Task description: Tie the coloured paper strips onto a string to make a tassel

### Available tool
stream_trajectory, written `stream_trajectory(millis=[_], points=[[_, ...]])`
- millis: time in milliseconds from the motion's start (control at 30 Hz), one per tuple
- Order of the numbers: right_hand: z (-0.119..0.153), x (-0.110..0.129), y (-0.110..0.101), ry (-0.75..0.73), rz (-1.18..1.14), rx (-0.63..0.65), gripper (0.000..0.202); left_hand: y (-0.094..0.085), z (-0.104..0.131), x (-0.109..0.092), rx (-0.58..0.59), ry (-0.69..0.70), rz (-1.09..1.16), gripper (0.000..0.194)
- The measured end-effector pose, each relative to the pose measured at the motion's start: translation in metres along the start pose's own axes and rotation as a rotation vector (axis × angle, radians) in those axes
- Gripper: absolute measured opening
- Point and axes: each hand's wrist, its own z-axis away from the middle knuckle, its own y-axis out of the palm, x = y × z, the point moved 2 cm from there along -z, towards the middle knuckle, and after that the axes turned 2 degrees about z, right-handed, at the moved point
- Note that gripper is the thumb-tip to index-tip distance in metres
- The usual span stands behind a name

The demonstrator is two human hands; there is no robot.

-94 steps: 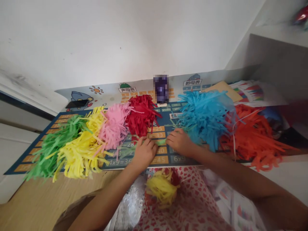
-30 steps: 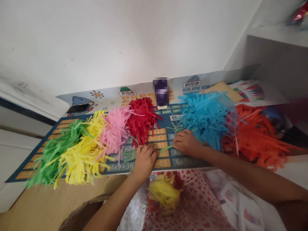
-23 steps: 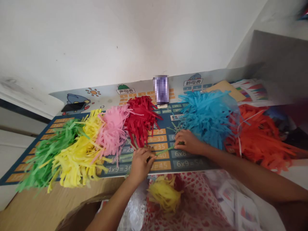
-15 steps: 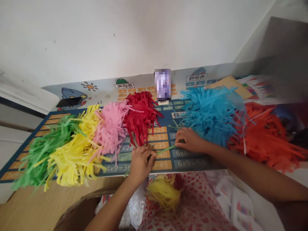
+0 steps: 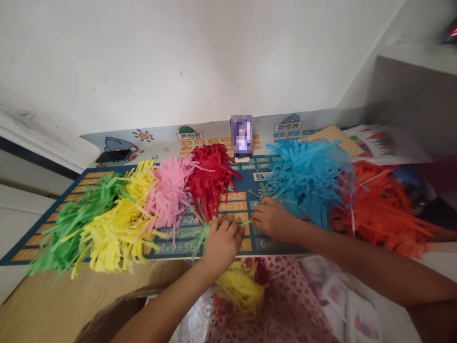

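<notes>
A green paper tassel (image 5: 203, 233) stretches between my hands just above the mat, its fringed strands fanning out at both ends. My left hand (image 5: 224, 240) is closed around its left part, palm down. The fingers of my right hand (image 5: 271, 219) pinch the other part, and thin green strands (image 5: 263, 191) stick out beyond them. Only a short twisted piece shows between the two hands. Behind my left hand lies a red fringed paper bunch (image 5: 210, 178). A blue fringed bunch (image 5: 307, 178) is beside my right hand.
Pink (image 5: 169, 188), yellow (image 5: 117, 233) and green (image 5: 82, 219) fringed bunches lie to the left, an orange one (image 5: 385, 209) to the right. A lit phone (image 5: 242, 136) stands at the back; a dark phone (image 5: 113, 156) lies far left. More yellow fringe (image 5: 241, 290) rests on my lap.
My left hand has moved right and closer to my right hand, so less of the green tassel shows between them. The view has shifted slightly.
</notes>
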Motion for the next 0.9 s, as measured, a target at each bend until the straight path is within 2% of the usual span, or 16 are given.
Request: stream_trajectory(millis=[100,267,333,400,467,533,600,667,700,767,900], points=[[-0.005,-0.002,-0.001,-0.052,0.046,-0.001,0.029,0.005,-0.007,-0.003,-0.049,-0.034,0.039,0.013],[-0.009,0.000,0.000,0.027,0.028,0.015,0.023,0.009,-0.016,-0.003,-0.141,-0.071,0.046,0.009],[-0.007,0.007,-0.006,0.088,0.011,-0.013,0.020,0.004,-0.015,-0.003,-0.205,-0.065,0.056,0.008],[-0.002,0.017,-0.018,0.178,-0.051,-0.069,0.020,-0.010,-0.010,-0.004,-0.289,-0.054,0.087,0.008],[0.003,0.025,-0.035,0.291,-0.216,-0.130,0.021,-0.031,-0.002,-0.005,-0.365,-0.031,0.123,0.009],[0.007,0.030,-0.053,0.387,-0.511,-0.160,0.024,-0.056,0.005,-0.008,-0.409,0.026,0.147,0.012],[0.007,0.032,-0.064,0.435,-0.933,-0.098,0.031,-0.078,0.009,-0.011,-0.458,0.114,0.166,0.012],[0.004,0.035,-0.065,0.465,-1.361,0.020,0.036,-0.093,0.011,-0.014,-0.519,0.161,0.190,0.011],[0.002,0.036,-0.063,0.491,-1.525,0.056,0.037,-0.096,0.011,-0.015,-0.548,0.162,0.204,0.010],[-0.002,0.041,-0.055,0.563,-1.712,0.040,0.037,-0.095,0.011,-0.017,-0.591,0.114,0.245,0.009],[-0.002,0.058,-0.039,0.661,-1.832,-0.089,0.036,-0.079,0.014,-0.023,-0.599,-0.096,0.421,0.008]])
